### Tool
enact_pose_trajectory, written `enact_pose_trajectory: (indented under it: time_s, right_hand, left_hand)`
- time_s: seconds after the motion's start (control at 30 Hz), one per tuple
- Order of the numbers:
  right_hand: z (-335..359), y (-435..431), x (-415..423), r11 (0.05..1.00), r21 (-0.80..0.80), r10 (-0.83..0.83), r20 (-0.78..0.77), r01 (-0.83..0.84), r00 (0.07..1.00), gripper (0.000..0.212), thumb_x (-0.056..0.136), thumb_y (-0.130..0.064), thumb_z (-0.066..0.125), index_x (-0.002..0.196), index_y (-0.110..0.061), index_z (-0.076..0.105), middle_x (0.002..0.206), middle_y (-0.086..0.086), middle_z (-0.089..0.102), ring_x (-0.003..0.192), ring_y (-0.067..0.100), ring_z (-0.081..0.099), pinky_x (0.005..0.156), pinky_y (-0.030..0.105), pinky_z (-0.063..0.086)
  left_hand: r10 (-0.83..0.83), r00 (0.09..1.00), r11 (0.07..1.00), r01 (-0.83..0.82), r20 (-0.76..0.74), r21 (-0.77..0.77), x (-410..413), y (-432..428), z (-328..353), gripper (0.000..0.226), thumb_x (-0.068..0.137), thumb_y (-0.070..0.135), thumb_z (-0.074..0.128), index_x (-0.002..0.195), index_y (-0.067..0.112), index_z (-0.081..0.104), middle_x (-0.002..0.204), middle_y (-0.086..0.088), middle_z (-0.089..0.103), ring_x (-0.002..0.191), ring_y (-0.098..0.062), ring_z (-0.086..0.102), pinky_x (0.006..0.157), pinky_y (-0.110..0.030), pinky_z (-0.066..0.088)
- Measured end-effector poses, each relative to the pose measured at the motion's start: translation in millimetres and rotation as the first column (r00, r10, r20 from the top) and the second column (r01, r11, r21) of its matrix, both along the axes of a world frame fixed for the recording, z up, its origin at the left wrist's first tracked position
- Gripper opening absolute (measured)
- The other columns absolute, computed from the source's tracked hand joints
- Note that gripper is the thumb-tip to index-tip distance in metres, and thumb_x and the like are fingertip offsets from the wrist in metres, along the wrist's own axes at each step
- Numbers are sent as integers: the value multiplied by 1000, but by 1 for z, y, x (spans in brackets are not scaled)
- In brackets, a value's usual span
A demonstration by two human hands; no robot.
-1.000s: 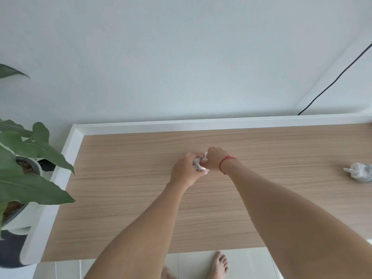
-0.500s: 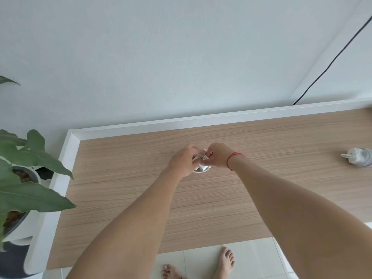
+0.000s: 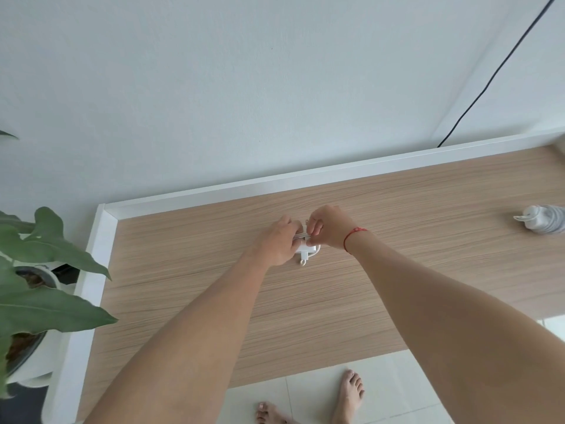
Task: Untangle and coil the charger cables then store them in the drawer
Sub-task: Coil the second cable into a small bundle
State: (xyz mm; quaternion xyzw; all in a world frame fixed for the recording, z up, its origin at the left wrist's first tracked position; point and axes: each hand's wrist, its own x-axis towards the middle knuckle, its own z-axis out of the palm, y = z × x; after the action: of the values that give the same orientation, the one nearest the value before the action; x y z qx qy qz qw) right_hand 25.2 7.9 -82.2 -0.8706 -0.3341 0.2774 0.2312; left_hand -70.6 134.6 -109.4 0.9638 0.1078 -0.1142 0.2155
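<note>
Coiling thin white cable [image 3: 301, 237] round white charger block [image 3: 306, 249] | left hand [image 3: 279, 243] grips block, right hand [image 3: 328, 226] pinches cable | next: tuck loose end

Most of the white charger [image 3: 306, 248] is hidden under the left hand [image 3: 279, 243]; I see only its lower corner and a small loop of cable [image 3: 302, 263] below the palm. The cable is too thin for me to count turns. Where the right hand [image 3: 328, 228] meets the left, the fingertips overlap, so I can't tell which ones pinch. The white bottle [image 3: 541, 220] is cut by the right edge, as is the table [image 3: 397, 240]. The plant [image 3: 42, 255] runs off the left edge. The black wall cord [image 3: 489, 78] exits at the top, its lower end behind the table's rim. The bare feet [image 3: 348, 396] are clipped at the bottom.
</note>
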Motion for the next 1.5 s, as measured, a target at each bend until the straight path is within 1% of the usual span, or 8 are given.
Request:
enact_pose_trajectory:
  time_s: [0.23,0.57,0.73,0.93,1.07,1.27,1.43,1.5]
  right_hand:
    - [-3,1,-2,999,30,-40,20,40,999,11,77,-6,74,88,-7,71,88,4,72,83,17,68,80,28,55]
    - [-4,4,-5,1000,21,-22,76,21,997,14,78,-2,68,91,-7,67,89,6,73,78,15,62,78,28,53]
    - [-4,4,-3,999,34,-21,36,20,999,12,76,-6,75,87,-6,69,90,8,73,76,11,59,73,21,47]
    - [-1,12,-2,997,22,-76,-34,76,997,16,67,-9,83,80,-7,74,89,9,74,87,24,69,82,36,56]
    - [8,10,2,999,-8,-41,-111,40,993,16,70,-6,78,85,-10,78,90,7,75,89,22,69,84,34,57]
    - [4,12,-4,998,-40,-44,-24,43,999,13,70,-5,78,83,-7,76,87,7,73,85,21,67,77,33,57]
    - [-3,13,-6,991,-29,-132,-9,131,991,23,62,-9,84,80,-10,70,81,0,61,77,17,58,61,23,47]
    - [-6,12,-5,986,-11,-165,-21,165,986,32,58,-13,88,80,-13,64,81,-1,60,77,16,57,59,22,44]
  left_hand:
    - [88,980,994,-73,179,-87,-6,0,0,26,97,16,53,121,12,63,117,-1,57,101,-21,61,80,-31,47]
    - [-13,979,999,20,-203,36,15,2,13,30,97,25,46,122,10,49,130,-5,47,105,-26,55,77,-33,38]
    - [-13,978,999,19,-206,31,18,2,13,29,95,30,51,115,9,49,120,-7,52,92,-22,53,74,-33,41]
    - [5,976,997,-23,-218,-80,23,10,14,22,89,30,60,103,15,52,104,-1,57,87,-20,53,76,-35,44]
    - [52,986,989,-73,-157,-129,20,14,4,25,84,37,68,91,22,49,96,3,56,82,-19,53,71,-33,44]
    - [97,973,964,-144,-209,-224,21,17,5,24,82,36,71,91,22,54,87,6,52,75,-14,50,65,-27,39]
    - [146,947,890,-253,-288,-381,24,19,11,24,79,44,58,84,20,63,86,-1,65,82,-21,63,82,-41,54]
    - [151,955,897,-241,-255,-370,23,20,9,17,85,39,64,86,21,63,84,4,63,80,-16,59,74,-32,49]
